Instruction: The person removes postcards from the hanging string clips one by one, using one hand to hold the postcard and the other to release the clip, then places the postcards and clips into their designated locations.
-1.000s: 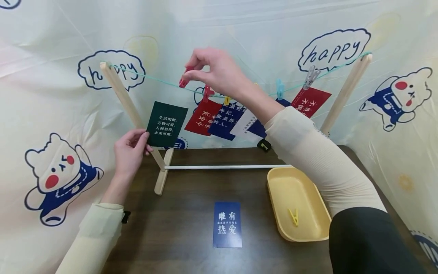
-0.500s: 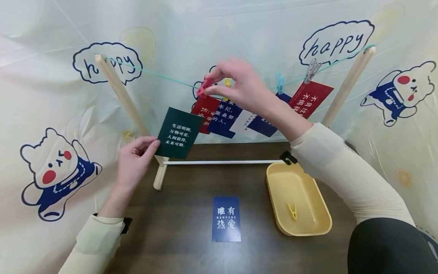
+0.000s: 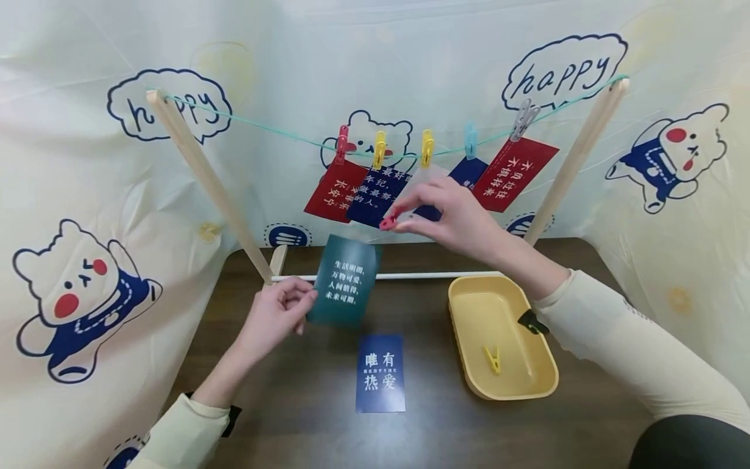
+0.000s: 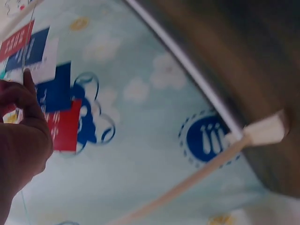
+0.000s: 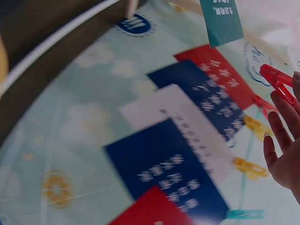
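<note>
My left hand (image 3: 281,309) pinches the left edge of a dark green card (image 3: 346,280) with white writing, held over the table behind a blue card. In my right hand (image 3: 454,212), thumb and fingers pinch a red clothespin (image 3: 389,223), up and to the right of the green card. That clothespin shows clearly in the right wrist view (image 5: 277,82). Behind the right hand, several cards hang from a green string, among them a red card (image 3: 335,192) under another red clothespin (image 3: 342,144) and a blue card (image 3: 375,195) under a yellow one (image 3: 379,150).
A blue card (image 3: 379,374) lies flat on the dark table (image 3: 281,404). To its right stands a yellow tray (image 3: 463,345) holding a yellow clothespin (image 3: 493,359). Two wooden posts (image 3: 205,176) carry the string, and a white rod (image 3: 433,275) joins them low down.
My left hand has brought the green card rightward and down, toward the middle. My right hand, with the red clothespin, has come down and right, away from the string.
</note>
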Demonstrator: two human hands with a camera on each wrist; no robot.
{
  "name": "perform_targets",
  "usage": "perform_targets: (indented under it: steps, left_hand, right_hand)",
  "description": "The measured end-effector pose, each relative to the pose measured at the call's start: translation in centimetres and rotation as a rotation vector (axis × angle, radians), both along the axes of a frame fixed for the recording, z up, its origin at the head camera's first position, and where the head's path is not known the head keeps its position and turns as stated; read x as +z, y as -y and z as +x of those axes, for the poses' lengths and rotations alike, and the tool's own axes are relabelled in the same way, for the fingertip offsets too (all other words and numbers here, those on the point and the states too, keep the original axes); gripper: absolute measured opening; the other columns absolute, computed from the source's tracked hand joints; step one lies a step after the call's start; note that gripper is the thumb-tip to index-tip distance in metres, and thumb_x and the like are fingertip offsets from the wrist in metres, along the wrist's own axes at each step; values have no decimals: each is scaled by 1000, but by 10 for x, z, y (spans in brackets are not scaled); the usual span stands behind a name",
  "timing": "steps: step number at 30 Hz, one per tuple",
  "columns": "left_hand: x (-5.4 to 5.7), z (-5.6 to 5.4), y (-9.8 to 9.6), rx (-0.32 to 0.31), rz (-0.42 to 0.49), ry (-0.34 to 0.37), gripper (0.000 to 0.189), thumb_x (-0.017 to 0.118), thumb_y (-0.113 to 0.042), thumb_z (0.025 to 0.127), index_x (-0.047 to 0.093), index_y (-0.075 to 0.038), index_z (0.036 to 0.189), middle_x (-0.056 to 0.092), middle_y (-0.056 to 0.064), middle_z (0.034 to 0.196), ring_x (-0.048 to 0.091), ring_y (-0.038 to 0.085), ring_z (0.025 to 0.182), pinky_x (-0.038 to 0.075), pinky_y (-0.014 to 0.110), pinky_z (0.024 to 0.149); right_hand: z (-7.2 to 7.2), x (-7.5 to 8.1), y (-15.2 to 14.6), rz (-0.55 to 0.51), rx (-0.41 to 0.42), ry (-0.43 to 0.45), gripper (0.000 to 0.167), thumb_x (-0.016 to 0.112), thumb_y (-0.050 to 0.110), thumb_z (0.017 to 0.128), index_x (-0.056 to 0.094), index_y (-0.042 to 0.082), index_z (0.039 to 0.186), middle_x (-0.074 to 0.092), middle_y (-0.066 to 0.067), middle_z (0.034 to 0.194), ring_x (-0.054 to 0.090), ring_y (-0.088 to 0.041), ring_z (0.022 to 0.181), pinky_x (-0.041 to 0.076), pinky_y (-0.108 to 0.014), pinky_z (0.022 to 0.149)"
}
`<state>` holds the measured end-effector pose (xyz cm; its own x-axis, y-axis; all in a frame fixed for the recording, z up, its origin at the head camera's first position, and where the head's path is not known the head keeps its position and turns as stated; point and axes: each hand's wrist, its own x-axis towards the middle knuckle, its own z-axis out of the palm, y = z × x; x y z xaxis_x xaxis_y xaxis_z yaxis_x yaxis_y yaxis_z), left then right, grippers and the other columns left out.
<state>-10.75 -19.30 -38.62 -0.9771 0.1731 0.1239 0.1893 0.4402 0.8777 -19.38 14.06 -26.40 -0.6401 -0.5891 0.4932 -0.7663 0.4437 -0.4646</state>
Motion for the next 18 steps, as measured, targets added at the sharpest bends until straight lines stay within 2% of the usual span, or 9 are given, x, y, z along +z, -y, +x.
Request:
perform_targets:
  steps: [4,8,15,18]
  left_hand:
    - [-24,7,-9,-83,6,123,12,65,-12,103,65,0,104,66,11,68,61,27,48,52,34,44]
    - [-48,14,-23,-135,-6,228,12,64,-12,104,64,-1,101,68,11,68,64,25,48,54,34,45]
    - [-88,29,-42,-164,32,422,11,63,-9,103,63,1,98,70,10,66,69,23,50,59,34,51]
    - [-100,34,-46,-173,41,454,11,62,-8,103,62,1,97,70,10,66,70,22,51,60,35,52]
  right_hand:
    - [4,-23,-13,46,-40,62,32,85,27,89,76,15,117,73,-1,117,59,-17,111,51,-43,93]
    - [10,-45,-30,119,-72,128,33,85,26,89,75,15,119,74,-1,117,60,-19,110,50,-44,93]
    - [14,-75,-62,186,-151,188,34,83,26,91,74,16,122,74,-1,116,61,-21,112,51,-51,98]
    - [14,-84,-73,204,-178,202,33,83,25,91,74,14,120,73,-4,115,61,-25,112,51,-54,99]
